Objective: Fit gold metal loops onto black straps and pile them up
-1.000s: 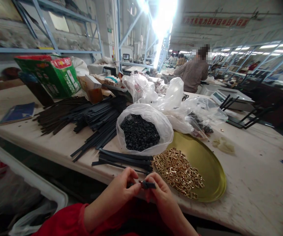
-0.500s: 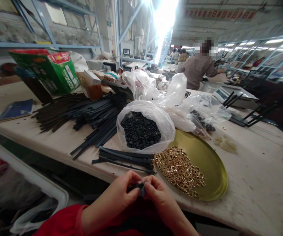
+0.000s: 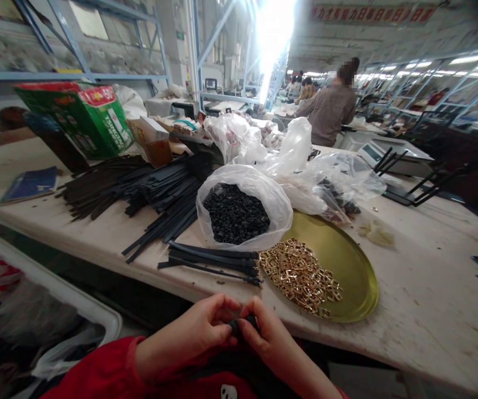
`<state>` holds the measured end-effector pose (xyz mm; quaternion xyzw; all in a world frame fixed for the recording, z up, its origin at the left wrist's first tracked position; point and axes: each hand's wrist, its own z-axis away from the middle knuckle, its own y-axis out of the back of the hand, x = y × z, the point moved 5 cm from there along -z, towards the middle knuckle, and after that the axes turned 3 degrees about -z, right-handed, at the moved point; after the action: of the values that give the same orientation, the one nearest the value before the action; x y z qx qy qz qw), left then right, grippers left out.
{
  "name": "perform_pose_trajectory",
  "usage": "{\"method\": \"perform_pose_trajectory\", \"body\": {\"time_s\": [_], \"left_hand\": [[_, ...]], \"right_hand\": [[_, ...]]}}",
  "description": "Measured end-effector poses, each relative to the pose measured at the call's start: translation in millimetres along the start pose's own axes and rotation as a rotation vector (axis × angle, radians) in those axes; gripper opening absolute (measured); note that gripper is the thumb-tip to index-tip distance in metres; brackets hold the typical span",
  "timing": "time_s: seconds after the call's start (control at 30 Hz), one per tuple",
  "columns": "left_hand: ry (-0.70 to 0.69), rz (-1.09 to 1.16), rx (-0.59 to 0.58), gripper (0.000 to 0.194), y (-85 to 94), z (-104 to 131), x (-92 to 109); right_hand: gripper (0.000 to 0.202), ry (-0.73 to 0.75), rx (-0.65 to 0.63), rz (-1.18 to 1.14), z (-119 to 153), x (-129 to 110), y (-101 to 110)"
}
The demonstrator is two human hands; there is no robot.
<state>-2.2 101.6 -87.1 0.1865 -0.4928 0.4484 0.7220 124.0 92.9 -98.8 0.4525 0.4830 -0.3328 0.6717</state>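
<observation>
Close together at the table's front edge, my left hand (image 3: 199,327) and my right hand (image 3: 270,335) both pinch a black strap (image 3: 234,328). Only a short dark bit shows between the fingertips; the rest is hidden by the fingers and lost against dark clothing. Just beyond my hands lies a small bundle of black straps (image 3: 212,261), with gold fittings at some right ends. Small gold buckles (image 3: 301,271) are heaped on the left part of a round gold tray (image 3: 353,277). Behind the bundle, an open white plastic bag (image 3: 278,208) holds many small black loops (image 3: 237,213).
Piles of black straps (image 3: 168,185) and brown strips (image 3: 93,191) cover the table's left part, near a blue booklet (image 3: 31,184) and a green box (image 3: 97,124). Clear bags (image 3: 342,172), a scale (image 3: 397,152) and a black rack (image 3: 409,188) stand behind. A co-worker (image 3: 330,111) is farther back.
My hands have shifted slightly, and my right fingers now curl over the black strap, so less of it shows. The view has tilted a little. The co-worker has turned and lowered an arm.
</observation>
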Motion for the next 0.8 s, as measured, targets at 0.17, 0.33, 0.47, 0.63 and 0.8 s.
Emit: {"method": "perform_pose_trajectory", "body": {"time_s": [0.17,0.33,0.47,0.63,0.8], "left_hand": [[0.064,-0.009,-0.061,0.030,-6.2,7,-11],[0.113,0.071,-0.097,0.035,-11.1,7,-24],[0.183,-0.139,-0.085,0.024,-7.5,10,-29],[0.210,-0.427,-0.207,0.024,-6.8,20,-20],[0.174,-0.501,-0.167,0.032,-6.9,15,-16]], "right_hand": [[0.004,-0.012,-0.099,0.010,9,0,-1],[0.005,-0.060,-0.168,-0.129,17,3,-5],[0.010,-0.104,-0.123,-0.239,22,9,-13],[0.011,-0.061,-0.077,-0.181,24,12,-18],[0.017,0.043,-0.158,-0.202,22,6,-20]]}}
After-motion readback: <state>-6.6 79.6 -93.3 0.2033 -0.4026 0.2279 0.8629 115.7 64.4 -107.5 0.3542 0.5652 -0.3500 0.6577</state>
